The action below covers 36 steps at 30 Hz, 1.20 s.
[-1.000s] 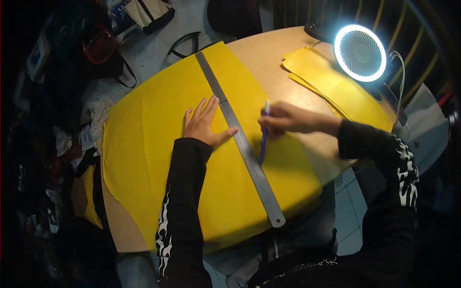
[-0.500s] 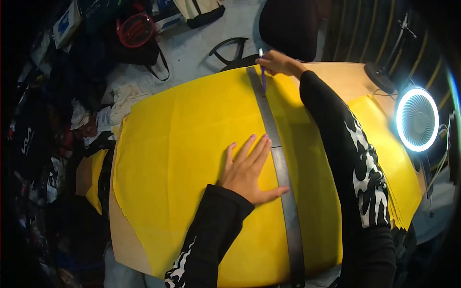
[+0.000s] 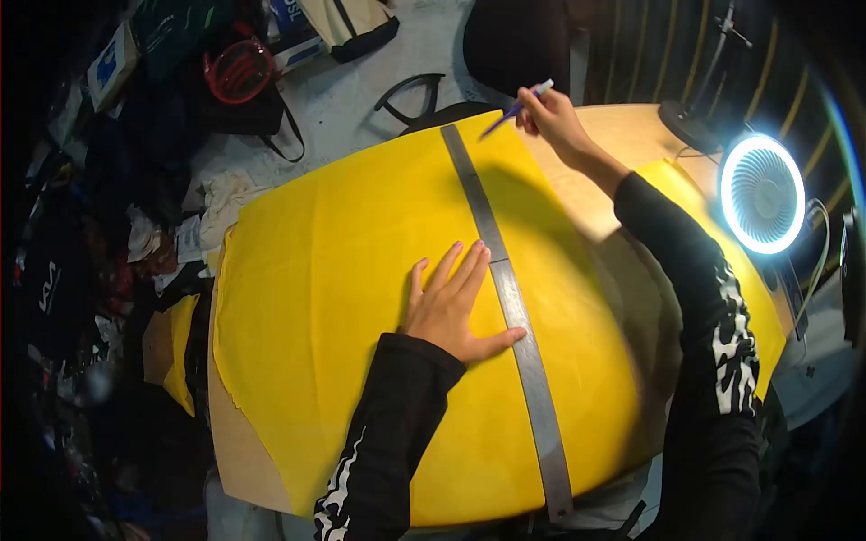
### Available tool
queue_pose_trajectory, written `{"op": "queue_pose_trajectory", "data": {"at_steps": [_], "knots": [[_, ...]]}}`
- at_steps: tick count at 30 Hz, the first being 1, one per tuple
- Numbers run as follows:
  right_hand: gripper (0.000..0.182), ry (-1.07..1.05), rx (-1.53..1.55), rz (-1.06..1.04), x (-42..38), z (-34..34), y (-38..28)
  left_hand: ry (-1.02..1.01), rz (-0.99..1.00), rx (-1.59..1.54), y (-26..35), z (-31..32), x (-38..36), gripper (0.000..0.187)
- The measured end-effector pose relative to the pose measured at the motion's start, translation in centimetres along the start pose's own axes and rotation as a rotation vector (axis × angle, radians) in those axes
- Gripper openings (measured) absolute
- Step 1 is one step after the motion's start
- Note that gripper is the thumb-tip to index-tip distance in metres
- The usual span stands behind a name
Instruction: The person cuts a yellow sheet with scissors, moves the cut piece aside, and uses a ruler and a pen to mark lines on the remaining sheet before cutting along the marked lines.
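Note:
A wide yellow sheet, which looks like cloth, lies over the table. A long grey metal ruler runs across it from the far edge to the near edge. My left hand is spread flat on the sheet, with its thumb on the ruler and fingertips at the ruler's left edge. Above the far edge, my right hand grips a purple pen with a white end. The pen's tip points down and left, right of the ruler, apparently off the cloth.
More yellow sheets lie on the right side of the wooden table. A ring-lit fan glows there beside a dark stand. Beyond the table are a black chair and a red basket-like thing. Clutter fills the left side.
My right hand has swung right, drawing the pen off from beside the ruler. The sheet's right part appears shifted, its edge blurred. My left hand keeps its place on the ruler.

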State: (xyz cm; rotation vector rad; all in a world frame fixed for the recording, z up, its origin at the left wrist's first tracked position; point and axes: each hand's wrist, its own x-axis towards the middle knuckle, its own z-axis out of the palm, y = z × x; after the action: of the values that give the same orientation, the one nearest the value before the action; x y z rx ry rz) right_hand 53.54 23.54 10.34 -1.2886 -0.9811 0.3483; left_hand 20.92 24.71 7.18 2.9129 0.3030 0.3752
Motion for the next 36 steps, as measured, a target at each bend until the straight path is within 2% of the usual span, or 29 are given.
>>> {"op": "queue_pose_trajectory", "data": {"at_steps": [3, 7, 11, 16, 28, 31, 35, 36], "knots": [[0.031, -0.11, 0.054, 0.267, -7.3, -0.9, -3.7, 0.006, 0.014, 0.014, -0.2, 0.3, 0.0, 0.102], [0.032, -0.395, -0.065, 0.446, -16.2, -2.0, -9.2, -0.006, 0.009, 0.102, -0.1, 0.4, 0.0, 0.103], [0.035, -0.605, -0.056, 0.407, -21.3, -1.9, -13.0, 0.003, 0.014, 0.083, -0.2, 0.8, 0.0, 0.101], [0.038, -0.741, -0.071, 0.408, -24.0, -1.2, -13.0, -0.064, -0.037, 0.122, 0.2, 0.4, 0.2, 0.099], [0.042, -0.818, -0.101, 0.409, -23.5, 0.0, -10.9, -0.051, -0.026, 0.123, 0.0, 0.6, 0.0, 0.099], [0.041, -0.796, -0.213, 0.415, -20.3, 0.4, -9.4, -0.021, -0.008, 0.092, -0.1, 0.7, 0.0, 0.1], [0.045, -0.651, -0.238, 0.285, -12.3, 0.9, -5.0, 0.022, 0.025, 0.054, -0.2, 0.6, 0.2, 0.102], [0.045, -0.693, -0.235, 0.247, -9.5, 0.9, -3.9, 0.021, 0.028, 0.06, -0.2, 0.5, 0.2, 0.102]]}}
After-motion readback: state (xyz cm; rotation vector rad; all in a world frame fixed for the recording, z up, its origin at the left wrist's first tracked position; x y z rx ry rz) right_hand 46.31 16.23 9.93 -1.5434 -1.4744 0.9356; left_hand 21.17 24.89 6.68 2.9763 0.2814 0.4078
